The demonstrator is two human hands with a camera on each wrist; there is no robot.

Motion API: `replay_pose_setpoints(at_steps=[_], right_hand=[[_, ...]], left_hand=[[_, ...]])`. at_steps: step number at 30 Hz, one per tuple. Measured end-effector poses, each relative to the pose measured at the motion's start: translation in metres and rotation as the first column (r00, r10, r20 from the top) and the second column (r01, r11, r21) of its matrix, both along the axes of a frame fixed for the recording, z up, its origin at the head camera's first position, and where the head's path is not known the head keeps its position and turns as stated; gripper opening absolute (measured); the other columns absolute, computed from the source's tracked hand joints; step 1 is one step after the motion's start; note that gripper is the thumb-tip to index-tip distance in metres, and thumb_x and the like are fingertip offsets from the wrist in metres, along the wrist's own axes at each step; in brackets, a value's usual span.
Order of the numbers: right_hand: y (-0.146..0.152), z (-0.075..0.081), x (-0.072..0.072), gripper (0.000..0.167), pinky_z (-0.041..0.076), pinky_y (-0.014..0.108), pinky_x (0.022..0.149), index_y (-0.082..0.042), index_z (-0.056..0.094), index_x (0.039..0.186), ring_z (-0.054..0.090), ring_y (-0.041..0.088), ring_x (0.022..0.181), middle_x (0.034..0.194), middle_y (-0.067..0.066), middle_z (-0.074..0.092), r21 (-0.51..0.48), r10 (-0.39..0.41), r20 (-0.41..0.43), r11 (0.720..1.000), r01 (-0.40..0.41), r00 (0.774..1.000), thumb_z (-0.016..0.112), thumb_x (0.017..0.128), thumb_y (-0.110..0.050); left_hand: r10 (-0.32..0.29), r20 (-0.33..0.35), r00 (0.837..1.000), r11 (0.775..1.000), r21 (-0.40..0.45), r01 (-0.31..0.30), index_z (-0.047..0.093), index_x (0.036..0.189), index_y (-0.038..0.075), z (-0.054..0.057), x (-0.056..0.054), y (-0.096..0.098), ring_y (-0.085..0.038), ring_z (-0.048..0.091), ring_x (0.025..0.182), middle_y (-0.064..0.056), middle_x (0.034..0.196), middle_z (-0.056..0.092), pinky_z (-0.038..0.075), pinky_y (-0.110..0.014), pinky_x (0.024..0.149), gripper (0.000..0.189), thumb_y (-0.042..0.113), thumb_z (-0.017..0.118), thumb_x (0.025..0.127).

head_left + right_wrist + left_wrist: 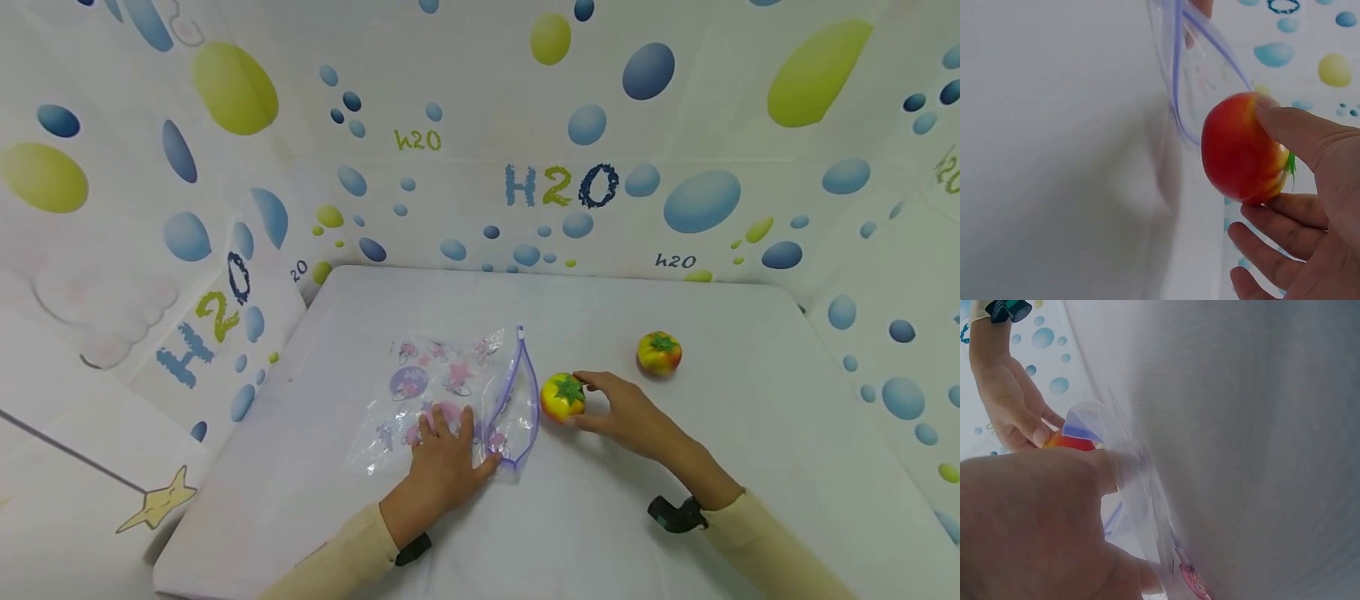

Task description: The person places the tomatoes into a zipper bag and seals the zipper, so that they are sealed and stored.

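Note:
A clear zip bag [408, 425] with pink and purple prints lies on the table, its purple-edged mouth gaping toward the right. My left hand [444, 471] rests on it with fingers spread, the thumb at the lower end of the mouth. Between thumb and fingers, my right hand [630, 417] pinches a red-yellow toy tomato [562, 397] with a green leafy top, just right of the bag's mouth. In the right wrist view the tomato [1241, 150] appears beside the purple zip strip [1177, 75]. Farther back on the right sits a second toy tomato [659, 354].
The white-covered table [720, 467] meets a backdrop [465, 100] printed with blue and green bubbles along its far edge and sides. Dark wrist cameras [675, 514] are strapped on both forearms.

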State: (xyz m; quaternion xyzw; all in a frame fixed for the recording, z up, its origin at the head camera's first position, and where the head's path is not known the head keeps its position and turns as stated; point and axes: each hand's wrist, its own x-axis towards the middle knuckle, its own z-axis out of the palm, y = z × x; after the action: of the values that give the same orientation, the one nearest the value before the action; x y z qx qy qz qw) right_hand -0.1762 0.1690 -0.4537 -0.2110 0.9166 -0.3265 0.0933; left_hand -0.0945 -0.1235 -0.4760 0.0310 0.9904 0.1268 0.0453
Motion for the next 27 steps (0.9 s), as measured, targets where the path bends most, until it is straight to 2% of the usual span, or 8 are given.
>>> replay_pose_setpoints(at_steps=[10, 18, 21, 24, 27], right_hand=[[-0.029, -0.002, -0.005, 0.072, 0.050, 0.054, 0.110, -0.006, 0.051, 0.154, 0.060, 0.035, 0.132, 0.151, 0.015, 0.058, -0.010, 0.066, -0.026, 0.998, -0.066, 0.998, 0.081, 0.094, -0.035], [-0.047, -0.007, -0.006, 0.074, 0.049, 0.056, 0.110, -0.007, 0.052, 0.154, 0.059, 0.036, 0.135, 0.152, 0.015, 0.058, 0.018, 0.056, -0.030, 0.998, -0.056, 0.998, 0.082, 0.093, -0.038], [-0.053, -0.011, -0.007, 0.075, 0.044, 0.061, 0.113, -0.008, 0.052, 0.154, 0.058, 0.035, 0.136, 0.152, 0.015, 0.058, 0.046, 0.055, -0.059, 0.998, -0.052, 0.997, 0.082, 0.093, -0.038], [-0.058, -0.014, -0.007, 0.076, 0.043, 0.064, 0.113, -0.007, 0.049, 0.152, 0.061, 0.034, 0.132, 0.148, 0.015, 0.061, 0.041, 0.053, -0.086, 0.998, -0.050, 0.995, 0.084, 0.091, -0.037], [-0.062, -0.016, -0.006, 0.071, 0.051, 0.058, 0.107, -0.008, 0.049, 0.142, 0.066, 0.033, 0.123, 0.138, 0.015, 0.065, 0.022, 0.038, -0.109, 0.999, -0.035, 0.993, 0.087, 0.089, -0.036]], left_hand=[[-0.001, -0.003, 1.000, 1.000, -0.015, 0.001, 0.046, 0.155, 0.002, 0.000, 0.001, -0.001, -0.069, 0.038, 0.140, -0.046, 0.154, 0.037, 0.040, -0.075, 0.108, 0.083, 0.058, 0.065, 0.097], [-0.010, -0.015, 1.000, 0.999, -0.047, 0.009, 0.047, 0.155, 0.002, 0.000, 0.001, -0.001, -0.068, 0.041, 0.138, -0.047, 0.152, 0.040, 0.043, -0.073, 0.107, 0.084, 0.060, 0.065, 0.096], [-0.008, -0.017, 1.000, 0.999, -0.048, 0.007, 0.047, 0.155, 0.002, 0.001, 0.001, -0.001, -0.068, 0.041, 0.138, -0.046, 0.152, 0.040, 0.043, -0.073, 0.107, 0.084, 0.060, 0.064, 0.097], [-0.007, -0.018, 1.000, 0.999, -0.047, 0.006, 0.047, 0.155, 0.002, 0.001, 0.002, -0.001, -0.068, 0.041, 0.138, -0.046, 0.152, 0.039, 0.043, -0.072, 0.107, 0.084, 0.060, 0.064, 0.097], [-0.011, -0.020, 1.000, 0.999, -0.052, 0.010, 0.047, 0.155, 0.002, 0.002, 0.002, -0.001, -0.067, 0.042, 0.138, -0.046, 0.152, 0.040, 0.044, -0.071, 0.108, 0.084, 0.061, 0.063, 0.097]])
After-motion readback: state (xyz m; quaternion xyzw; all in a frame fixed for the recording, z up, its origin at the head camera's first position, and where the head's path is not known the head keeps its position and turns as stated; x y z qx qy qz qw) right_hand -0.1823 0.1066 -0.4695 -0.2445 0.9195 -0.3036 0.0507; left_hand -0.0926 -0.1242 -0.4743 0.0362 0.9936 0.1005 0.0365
